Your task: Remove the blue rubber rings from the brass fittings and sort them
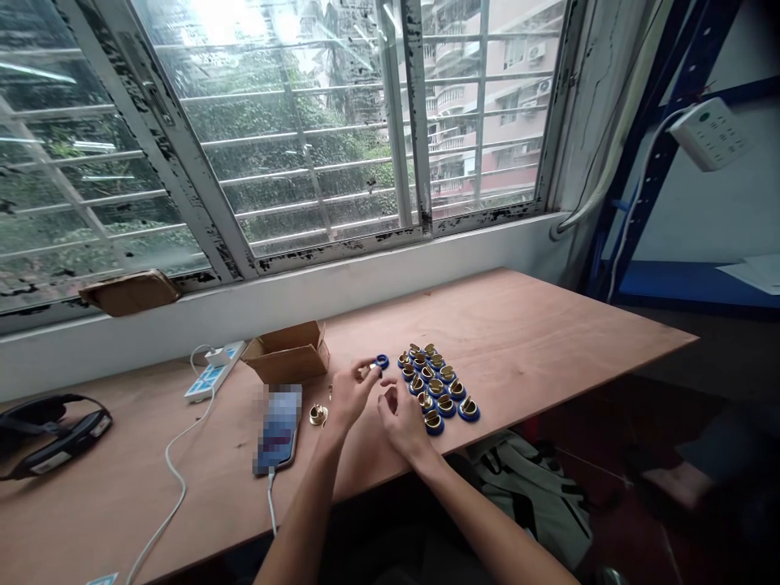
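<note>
Right grip [402, 414] was seen curled, left grip [352, 395] half-closed; whether anything was clamped in either could not be told. Blue-and-gold pieces [435, 388] were seen in rows right of right grip on tabletop [548, 341], blue ring [383, 365] just past left grip.

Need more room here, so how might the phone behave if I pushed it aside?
The phone would likely stay stiff, being a solid-looking slab. Its flat shape suggests sliding rather than rolling. The white cable plugged into its near end may tug or trail along.
</note>
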Action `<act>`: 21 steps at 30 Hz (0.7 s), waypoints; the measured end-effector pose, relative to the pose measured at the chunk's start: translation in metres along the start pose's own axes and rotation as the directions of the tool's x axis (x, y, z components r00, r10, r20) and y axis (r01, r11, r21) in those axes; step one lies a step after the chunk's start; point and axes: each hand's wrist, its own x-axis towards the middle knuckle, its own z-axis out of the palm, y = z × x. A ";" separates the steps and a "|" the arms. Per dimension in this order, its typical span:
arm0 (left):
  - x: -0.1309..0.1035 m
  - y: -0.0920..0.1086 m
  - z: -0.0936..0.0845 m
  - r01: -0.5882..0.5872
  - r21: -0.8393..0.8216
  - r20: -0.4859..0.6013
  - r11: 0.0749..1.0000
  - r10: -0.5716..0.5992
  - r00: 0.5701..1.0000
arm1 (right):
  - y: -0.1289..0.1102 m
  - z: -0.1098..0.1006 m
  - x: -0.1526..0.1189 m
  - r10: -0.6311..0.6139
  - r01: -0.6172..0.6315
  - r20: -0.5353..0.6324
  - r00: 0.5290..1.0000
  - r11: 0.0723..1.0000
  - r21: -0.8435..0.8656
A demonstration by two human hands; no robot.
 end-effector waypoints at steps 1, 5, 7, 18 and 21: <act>-0.014 0.000 0.003 0.085 -0.219 -0.076 0.972 -0.104 0.992 | -0.001 0.000 0.000 -0.004 0.003 0.020 1.000 0.999 0.039; -0.069 -0.002 0.024 0.188 -0.765 -0.134 0.616 -0.437 0.889 | -0.003 0.001 -0.002 -0.072 0.056 0.167 0.983 0.994 0.098; -0.084 -0.004 0.032 0.194 -0.837 -0.094 0.511 -0.485 0.869 | -0.003 0.002 -0.003 -0.090 0.074 0.241 0.966 0.995 0.073; -0.081 -0.017 0.013 0.214 -0.309 -0.122 0.927 -0.262 0.957 | 0.002 0.006 -0.004 -0.030 0.003 0.351 0.936 0.997 0.077; -0.082 -0.018 0.013 0.215 -0.363 -0.119 0.906 -0.274 0.954 | 0.002 0.005 -0.005 -0.023 0.008 0.348 0.937 0.999 0.044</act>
